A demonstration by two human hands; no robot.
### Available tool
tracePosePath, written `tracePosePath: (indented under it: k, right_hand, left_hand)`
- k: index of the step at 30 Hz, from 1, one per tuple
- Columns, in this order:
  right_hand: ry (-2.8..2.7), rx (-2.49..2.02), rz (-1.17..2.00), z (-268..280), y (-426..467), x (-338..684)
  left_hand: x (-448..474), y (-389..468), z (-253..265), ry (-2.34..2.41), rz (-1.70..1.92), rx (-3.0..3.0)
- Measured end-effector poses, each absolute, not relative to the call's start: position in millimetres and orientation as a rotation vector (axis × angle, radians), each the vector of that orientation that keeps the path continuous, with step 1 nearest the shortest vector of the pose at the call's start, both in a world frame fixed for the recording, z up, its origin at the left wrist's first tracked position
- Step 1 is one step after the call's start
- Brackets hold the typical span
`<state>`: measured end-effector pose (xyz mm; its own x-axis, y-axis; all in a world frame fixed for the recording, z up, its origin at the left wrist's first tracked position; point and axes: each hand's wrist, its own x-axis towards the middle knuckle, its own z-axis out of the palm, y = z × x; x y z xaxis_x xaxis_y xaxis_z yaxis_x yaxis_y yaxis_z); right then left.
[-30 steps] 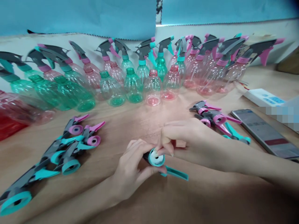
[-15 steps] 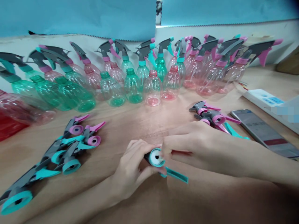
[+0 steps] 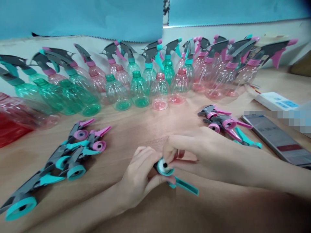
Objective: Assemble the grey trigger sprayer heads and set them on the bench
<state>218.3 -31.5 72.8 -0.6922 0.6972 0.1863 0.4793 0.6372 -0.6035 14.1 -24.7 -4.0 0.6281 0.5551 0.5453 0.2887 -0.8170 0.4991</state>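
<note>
My left hand (image 3: pixel 138 176) is wrapped round a trigger spray head (image 3: pixel 167 172) with a turquoise collar, its open end facing up toward me. Inside the collar sits a white round insert with a dark hole in the middle. The turquoise trigger (image 3: pixel 186 186) sticks out to the lower right below the fingers. My right hand (image 3: pixel 196 152) is closed in a pinch, thumb and fingertips at the right side of the collar and over the white insert. Whatever those fingertips grip is too small or hidden to make out.
Loose spray heads (image 3: pixel 75 171) with turquoise or pink collars lie at left, more spray heads (image 3: pixel 223 123) at right beside a phone (image 3: pixel 274 139). Green and pink bottles (image 3: pixel 159 92) stand along the back, several with spray heads on. A white power strip (image 3: pixel 279 103) lies far right.
My right hand's fingers have curled and shifted onto the collar's opening, covering more of the white insert. The left hand keeps its hold on the spray head. The view has shifted slightly.
</note>
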Motion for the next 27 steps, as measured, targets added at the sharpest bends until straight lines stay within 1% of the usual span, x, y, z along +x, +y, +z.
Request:
tracePosePath:
  k: [4,8,10,15,17,19,23,27]
  right_hand:
    - [-2.421,-0.899,0.799,73,-30,217]
    - [-2.490,-0.855,0.832,72,-29,216]
    - [-2.499,-0.927,0.802,71,-33,216]
    - [-2.476,-1.127,0.674,68,-48,214]
    - [-2.450,-1.149,0.674,68,-49,214]
    - [-2.419,-1.112,0.745,69,-45,215]
    - [-2.414,-0.899,0.953,73,-32,218]
    - [-2.452,-0.810,1.062,77,-26,219]
  left_hand:
    - [14,-25,-3,0.633,0.976,2.516]
    - [15,-24,4,0.679,0.835,2.454]
    - [15,-24,6,0.713,0.798,2.433]
    - [17,-24,7,0.719,0.861,2.435]
    - [17,-24,6,0.702,0.863,2.441]
    - [16,-24,5,0.670,0.842,2.455]
    - [16,-25,5,0.566,0.814,2.475]
    - [15,-25,6,0.513,0.765,2.477]
